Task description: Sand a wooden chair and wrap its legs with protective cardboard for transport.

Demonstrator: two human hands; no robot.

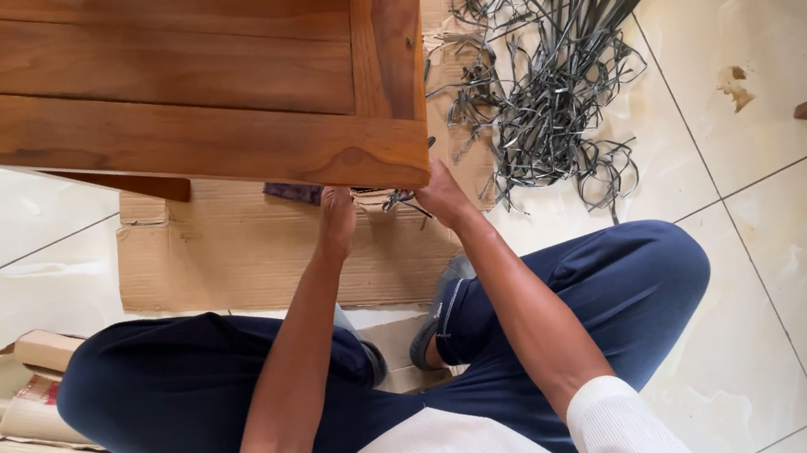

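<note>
Both arms extended forward; left hand (pixel 336 220), right hand (pixel 442 195) fingers hidden.

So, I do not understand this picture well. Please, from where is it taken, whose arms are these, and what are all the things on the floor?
The picture comes from a camera worn on a person's head, looking straight down. The two bare arms and the dark blue trousers belong to that person, who sits on a tiled floor.

Both hands reach under the corner of a brown wooden furniture panel. The left hand touches its lower edge. The right hand is beside the corner, at some thin dark strips; whether it grips them I cannot tell.

Under the panel lies flat cardboard. At top right is a tangled pile of grey weaving strips. At bottom left are torn cardboard pieces.
</note>
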